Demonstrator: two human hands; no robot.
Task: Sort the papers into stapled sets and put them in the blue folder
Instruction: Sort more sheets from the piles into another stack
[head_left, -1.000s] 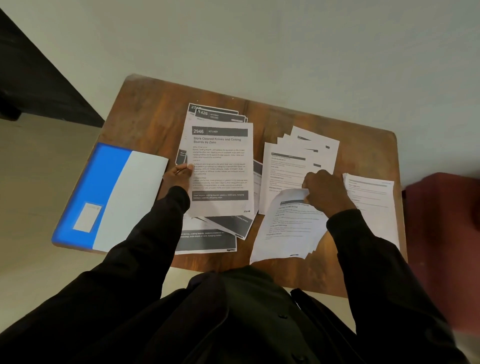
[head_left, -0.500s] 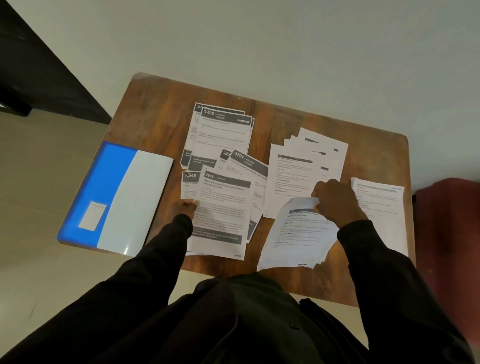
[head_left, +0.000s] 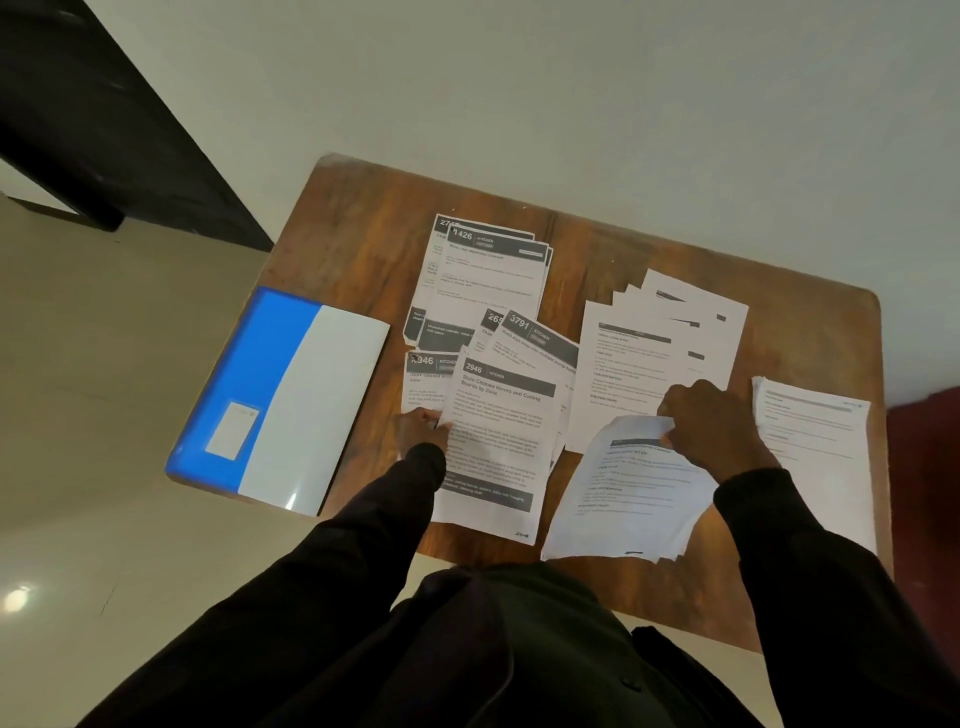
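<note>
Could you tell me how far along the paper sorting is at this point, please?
Done: papers lie in several loose groups on the table. In hand: the left hand pinches the 2946 sheet, the right hand grips a curled stack. Left: no staples are visible, and the blue folder lies aside, untouched.

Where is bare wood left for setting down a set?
Bare table shows at the far left corner, between the blue folder and the 1426 stack, and between that stack and the fanned sheets. The middle, around the left hand and right hand, is crowded.
</note>
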